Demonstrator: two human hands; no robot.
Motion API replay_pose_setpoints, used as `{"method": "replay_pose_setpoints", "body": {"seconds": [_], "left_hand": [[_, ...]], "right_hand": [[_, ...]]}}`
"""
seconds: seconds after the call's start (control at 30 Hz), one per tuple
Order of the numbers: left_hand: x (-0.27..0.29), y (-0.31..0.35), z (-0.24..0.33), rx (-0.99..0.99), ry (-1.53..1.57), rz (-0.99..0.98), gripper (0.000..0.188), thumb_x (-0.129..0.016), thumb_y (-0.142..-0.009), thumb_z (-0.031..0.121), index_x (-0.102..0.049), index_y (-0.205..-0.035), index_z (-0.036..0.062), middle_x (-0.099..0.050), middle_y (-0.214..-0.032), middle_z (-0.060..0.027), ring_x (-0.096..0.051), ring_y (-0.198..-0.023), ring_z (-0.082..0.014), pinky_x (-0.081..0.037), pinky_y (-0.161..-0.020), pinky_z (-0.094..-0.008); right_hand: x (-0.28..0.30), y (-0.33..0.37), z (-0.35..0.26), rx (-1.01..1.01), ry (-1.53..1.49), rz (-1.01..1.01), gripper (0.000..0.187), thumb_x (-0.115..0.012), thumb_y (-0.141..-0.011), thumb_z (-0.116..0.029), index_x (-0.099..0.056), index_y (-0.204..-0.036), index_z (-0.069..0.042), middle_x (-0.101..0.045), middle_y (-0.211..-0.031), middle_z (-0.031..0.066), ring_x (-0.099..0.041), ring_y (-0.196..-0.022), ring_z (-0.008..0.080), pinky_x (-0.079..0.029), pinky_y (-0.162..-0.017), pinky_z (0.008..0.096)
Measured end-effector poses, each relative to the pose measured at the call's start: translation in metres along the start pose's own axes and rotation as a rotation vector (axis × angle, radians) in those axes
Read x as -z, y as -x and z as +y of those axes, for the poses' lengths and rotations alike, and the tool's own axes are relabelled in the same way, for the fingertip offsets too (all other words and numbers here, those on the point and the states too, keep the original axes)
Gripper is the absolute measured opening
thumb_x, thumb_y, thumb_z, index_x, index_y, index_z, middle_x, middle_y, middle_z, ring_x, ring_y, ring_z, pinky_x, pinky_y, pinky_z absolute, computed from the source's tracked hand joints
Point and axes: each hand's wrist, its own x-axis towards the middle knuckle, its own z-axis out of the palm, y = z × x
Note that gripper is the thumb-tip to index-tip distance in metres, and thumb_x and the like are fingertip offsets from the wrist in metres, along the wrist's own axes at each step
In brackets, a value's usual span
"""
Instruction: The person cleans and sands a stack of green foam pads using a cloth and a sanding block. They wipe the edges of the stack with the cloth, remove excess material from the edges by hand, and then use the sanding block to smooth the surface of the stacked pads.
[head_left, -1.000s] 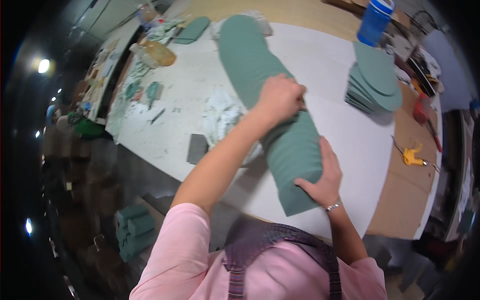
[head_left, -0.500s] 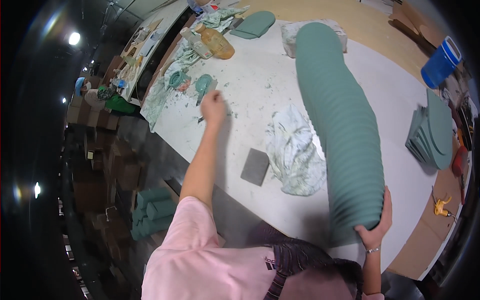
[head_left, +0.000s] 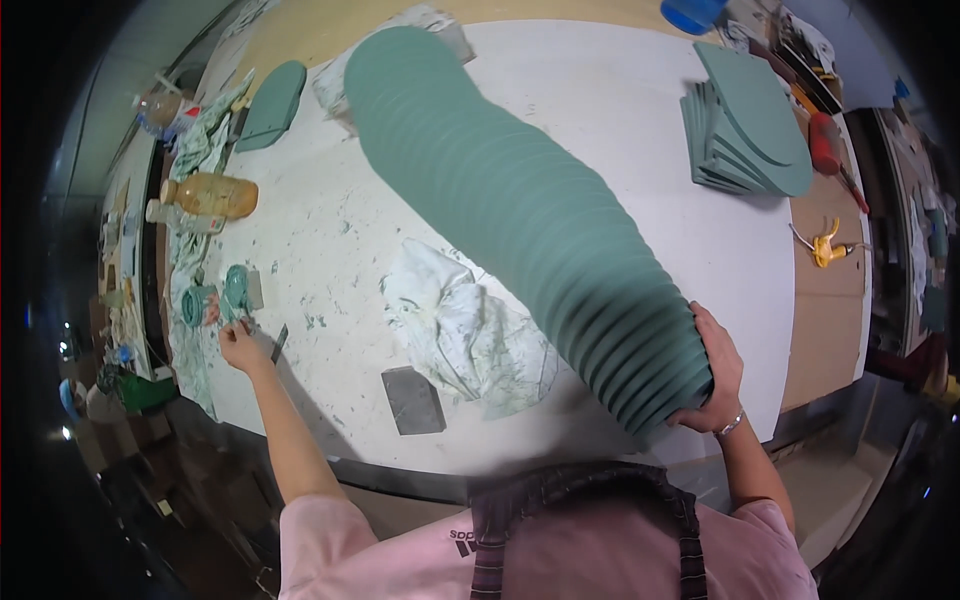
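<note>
Since the green stack (head_left: pixel 510 200) could slide, brace its end (right hand (head_left: pixel 718 365) clasps it, half-spread; left hand (head_left: pixel 238 347) curled, hold unclear)

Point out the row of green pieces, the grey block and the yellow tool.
Row of green pieces (head_left: pixel 530 213): head view, middle of its ridged upper side.
Grey block (head_left: pixel 412 400): head view, middle of its top face.
Yellow tool (head_left: pixel 823 250): head view, its yellow body.

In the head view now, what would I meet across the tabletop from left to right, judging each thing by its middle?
Left hand → thin dark tool → grey block → long row of green pieces → right hand → fanned green stack → yellow tool.
</note>
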Motion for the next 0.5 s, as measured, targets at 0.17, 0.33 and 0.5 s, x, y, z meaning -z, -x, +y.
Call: {"method": "replay_pose_setpoints", "body": {"seconds": [0.17, 0.33, 0.5], "left_hand": [[-0.04, 0.095, 0.186, -0.034, 0.528, -0.476, 0.008, -0.059, -0.1, 0.009, -0.061, -0.105, 0.0029, -0.065, -0.084, -0.0049, -0.057, -0.074, -0.0091, -0.046, -0.067, -0.023], [-0.079, 0.206, 0.34, -0.241, 0.463, -1.071, 0.011, -0.062, -0.097, 0.007, -0.066, -0.096, -0.0027, -0.066, -0.082, -0.0057, -0.059, -0.074, -0.0102, -0.047, -0.067, -0.0245], [-0.106, 0.255, 0.403, -0.526, 0.122, -1.207, 0.011, -0.068, -0.092, 0.006, -0.07, -0.089, -0.0038, -0.066, -0.075, -0.0022, -0.057, -0.071, -0.0069, -0.045, -0.064, -0.0225]], "right_hand": [[0.007, -0.001, -0.006, 0.002, -0.056, 0.033, 0.11, -0.081, -0.062, -0.066, -0.049, -0.138, 0.007, -0.055, -0.137, 0.0292, -0.06, -0.118, 0.0445, -0.05, -0.097, 0.0464], [0.007, -0.002, -0.003, 0.018, -0.088, 0.065, 0.109, -0.083, -0.061, -0.065, -0.05, -0.137, 0.005, -0.055, -0.138, 0.0252, -0.06, -0.12, 0.0421, -0.051, -0.097, 0.0459], [0.006, 0.002, -0.001, 0.017, -0.083, 0.096, 0.106, -0.083, -0.059, -0.062, -0.053, -0.135, 0.006, -0.057, -0.137, 0.0236, -0.061, -0.118, 0.0402, -0.052, -0.095, 0.045]]}}
